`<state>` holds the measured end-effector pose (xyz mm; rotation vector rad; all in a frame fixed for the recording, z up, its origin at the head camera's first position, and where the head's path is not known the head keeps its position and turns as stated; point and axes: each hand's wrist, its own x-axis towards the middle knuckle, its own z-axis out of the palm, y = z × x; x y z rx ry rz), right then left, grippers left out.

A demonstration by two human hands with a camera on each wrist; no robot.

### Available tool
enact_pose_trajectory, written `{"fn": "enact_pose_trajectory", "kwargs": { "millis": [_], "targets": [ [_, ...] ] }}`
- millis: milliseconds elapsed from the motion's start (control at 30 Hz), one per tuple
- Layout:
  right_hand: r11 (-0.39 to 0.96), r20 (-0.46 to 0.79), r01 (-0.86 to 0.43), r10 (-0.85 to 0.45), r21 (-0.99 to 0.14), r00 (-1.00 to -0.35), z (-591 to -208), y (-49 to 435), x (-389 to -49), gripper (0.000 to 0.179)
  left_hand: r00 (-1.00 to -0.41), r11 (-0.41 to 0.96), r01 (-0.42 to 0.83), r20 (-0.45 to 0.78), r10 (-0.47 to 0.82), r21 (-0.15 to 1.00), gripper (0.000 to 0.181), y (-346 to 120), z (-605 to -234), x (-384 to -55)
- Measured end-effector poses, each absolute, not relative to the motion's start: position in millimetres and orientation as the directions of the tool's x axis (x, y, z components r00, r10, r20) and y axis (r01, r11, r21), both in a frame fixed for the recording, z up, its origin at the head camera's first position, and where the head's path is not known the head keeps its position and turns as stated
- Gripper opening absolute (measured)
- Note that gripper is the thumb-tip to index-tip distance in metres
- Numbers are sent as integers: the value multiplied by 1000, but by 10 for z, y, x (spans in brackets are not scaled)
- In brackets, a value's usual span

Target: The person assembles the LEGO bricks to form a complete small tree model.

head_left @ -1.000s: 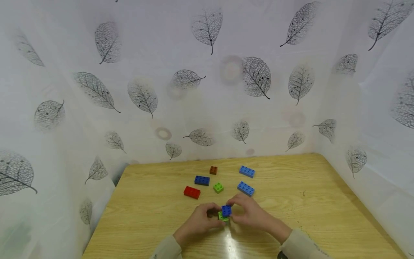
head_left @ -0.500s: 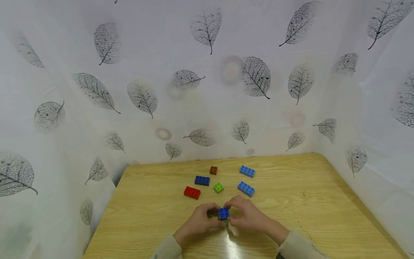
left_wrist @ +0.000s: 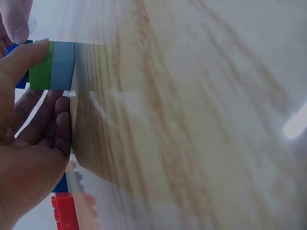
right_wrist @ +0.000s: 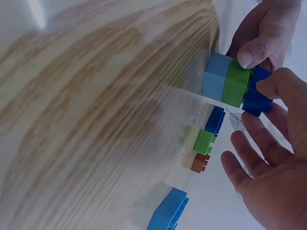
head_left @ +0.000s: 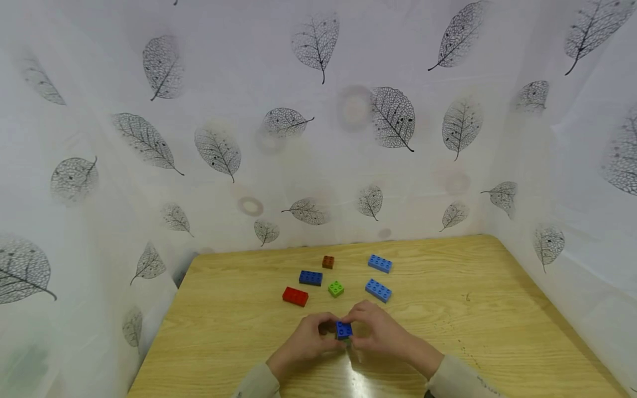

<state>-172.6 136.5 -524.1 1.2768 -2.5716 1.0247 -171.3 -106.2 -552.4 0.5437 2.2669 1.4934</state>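
In the head view, my left hand and right hand meet at a small brick stack near the table's front. The right wrist view shows its order: a light blue brick on the table, a green brick on that, a dark blue brick uppermost. My left hand pinches the green brick between thumb and fingers. The dark blue brick is pinched by my right thumb and index finger, the other fingers spread. Some green studs show in a narrow gap beneath the dark blue brick, which sits slightly tilted.
Beyond the hands lie loose bricks: a red one, a long dark blue one, a small green one, a brown one and two light blue ones. A leaf-patterned curtain surrounds the wooden table.
The dark blue brick has moved left and toward me, over the green brick, now covering its top in the head view. My right hand moved along with it; my left stayed put.
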Motion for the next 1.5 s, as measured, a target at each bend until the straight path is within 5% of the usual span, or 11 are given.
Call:
{"fn": "enact_pose_trajectory", "kwargs": {
  "millis": [567, 1000, 1500],
  "targets": [
    [474, 349, -741, -672, -475, -653, -5252, 1295, -1724, 25, -859, 394, 132, -94, 504, 910, 32, -1061, -5492, -1707],
    [336, 263, -558, -626, -759, -734, -5331, 1322, -1726, 33, -860, 383, 122, -95, 502, 916, 33, -1053, -5484, -1702],
    [335, 155, -443, -626, -832, -764, -5308, 1341, -1743, 31, -865, 401, 106, -114, 489, 910, 34, -1042, -5478, -1695]
  ]
}}
